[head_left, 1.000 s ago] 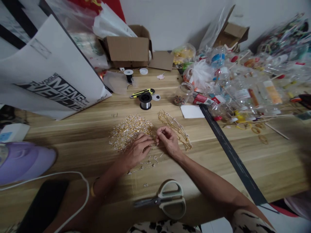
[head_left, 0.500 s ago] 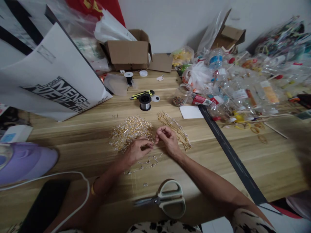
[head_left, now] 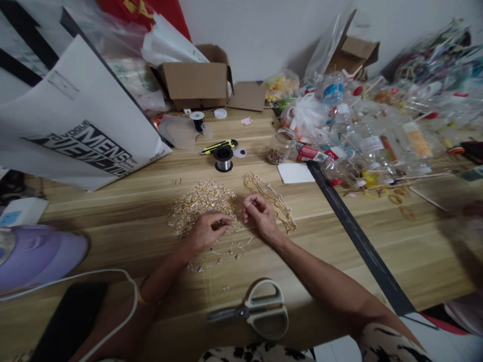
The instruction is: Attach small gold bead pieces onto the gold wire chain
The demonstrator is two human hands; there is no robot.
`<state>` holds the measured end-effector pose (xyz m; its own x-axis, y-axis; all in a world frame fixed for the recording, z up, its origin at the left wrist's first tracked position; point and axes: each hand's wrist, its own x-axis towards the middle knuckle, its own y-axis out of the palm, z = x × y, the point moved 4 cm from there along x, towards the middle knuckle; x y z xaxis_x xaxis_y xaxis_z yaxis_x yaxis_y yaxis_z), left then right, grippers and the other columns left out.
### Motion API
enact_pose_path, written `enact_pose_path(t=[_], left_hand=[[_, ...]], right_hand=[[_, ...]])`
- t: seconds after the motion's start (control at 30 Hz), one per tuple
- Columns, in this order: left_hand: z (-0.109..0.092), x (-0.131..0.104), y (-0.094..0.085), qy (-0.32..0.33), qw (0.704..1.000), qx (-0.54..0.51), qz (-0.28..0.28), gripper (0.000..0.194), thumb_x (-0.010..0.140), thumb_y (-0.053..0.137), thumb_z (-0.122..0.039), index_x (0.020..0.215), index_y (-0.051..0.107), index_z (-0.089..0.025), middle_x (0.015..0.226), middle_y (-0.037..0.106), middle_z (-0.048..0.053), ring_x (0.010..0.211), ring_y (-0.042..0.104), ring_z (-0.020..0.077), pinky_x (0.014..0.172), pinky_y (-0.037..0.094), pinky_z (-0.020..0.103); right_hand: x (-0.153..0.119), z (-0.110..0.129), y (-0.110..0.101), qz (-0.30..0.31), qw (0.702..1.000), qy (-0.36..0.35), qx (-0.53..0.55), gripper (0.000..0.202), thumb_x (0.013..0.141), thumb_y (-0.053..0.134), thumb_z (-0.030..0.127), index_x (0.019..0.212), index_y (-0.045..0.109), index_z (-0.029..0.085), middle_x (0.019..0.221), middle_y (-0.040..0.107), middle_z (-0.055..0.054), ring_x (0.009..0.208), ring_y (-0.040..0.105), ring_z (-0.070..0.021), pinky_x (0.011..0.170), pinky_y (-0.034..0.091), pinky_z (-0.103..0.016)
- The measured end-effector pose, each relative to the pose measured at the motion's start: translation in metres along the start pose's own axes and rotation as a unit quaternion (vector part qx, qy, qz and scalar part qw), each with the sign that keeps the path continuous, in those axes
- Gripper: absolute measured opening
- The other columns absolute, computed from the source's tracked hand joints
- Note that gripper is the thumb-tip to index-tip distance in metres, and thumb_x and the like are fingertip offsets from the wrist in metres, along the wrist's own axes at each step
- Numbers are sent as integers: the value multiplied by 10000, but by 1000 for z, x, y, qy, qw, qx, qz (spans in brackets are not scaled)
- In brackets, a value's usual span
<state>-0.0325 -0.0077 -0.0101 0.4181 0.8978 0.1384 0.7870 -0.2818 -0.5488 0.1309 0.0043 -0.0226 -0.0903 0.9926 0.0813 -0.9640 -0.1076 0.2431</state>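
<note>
My left hand is at the near right side of a heap of gold and clear bead links, its thumb and fingertips closed in a pinch. What they hold is too small to make out. My right hand is a short gap away, fingers curled against the thumb, their contents hidden. Gold and silver chains lie just beyond the right hand. A silver beaded chain curves on the table below both hands, with a small pin near it.
Scissors lie near the front edge. A wire spool and a yellow-black utility knife are behind the heap. A jar of beads and piled plastic bottles occupy the right; a large paper bag stands left.
My left hand has drawn slightly left, widening the gap between the two hands. My right hand stays nearly in place, and the view has shifted a little.
</note>
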Motion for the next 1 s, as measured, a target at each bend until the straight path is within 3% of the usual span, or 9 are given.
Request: enact_pose_path(t=[0.13, 0.3, 0.73, 1.0], left_hand=[[0, 2, -7, 53, 998, 42, -18, 45, 779, 655, -176, 756, 694, -169, 745, 706, 38, 718, 628, 157, 696, 473, 271], [2, 4, -14, 99, 989, 113, 8, 72, 793, 642, -157, 728, 673, -169, 728, 674, 32, 742, 575, 162, 710, 439, 283], [8, 2, -28, 79, 972, 184, 119, 126, 841, 588, -187, 741, 662, -167, 770, 657, 34, 770, 554, 168, 752, 401, 294], [-2, 1, -20, 90, 962, 184, 182, 108, 814, 614, -197, 717, 659, -179, 748, 648, 14, 774, 550, 159, 764, 391, 286]], right_hand=[[0, 1, 0, -2, 1000, 2, -17, 245, 799, 640, 398, 742, 538, 183, 551, 507, 49, 465, 458, -80, 459, 402, -206], [1, 2, 0, -10, 999, 3, -39, 258, 785, 640, 411, 730, 537, 181, 541, 488, 48, 465, 428, -83, 449, 365, -209], [0, 2, -2, -14, 990, -49, -135, 187, 824, 584, 354, 762, 574, 178, 703, 546, -2, 637, 500, -127, 576, 400, -242], [0, 0, -4, -22, 986, -63, -154, 166, 834, 577, 331, 775, 583, 176, 730, 552, -6, 675, 518, -132, 596, 412, -240]])
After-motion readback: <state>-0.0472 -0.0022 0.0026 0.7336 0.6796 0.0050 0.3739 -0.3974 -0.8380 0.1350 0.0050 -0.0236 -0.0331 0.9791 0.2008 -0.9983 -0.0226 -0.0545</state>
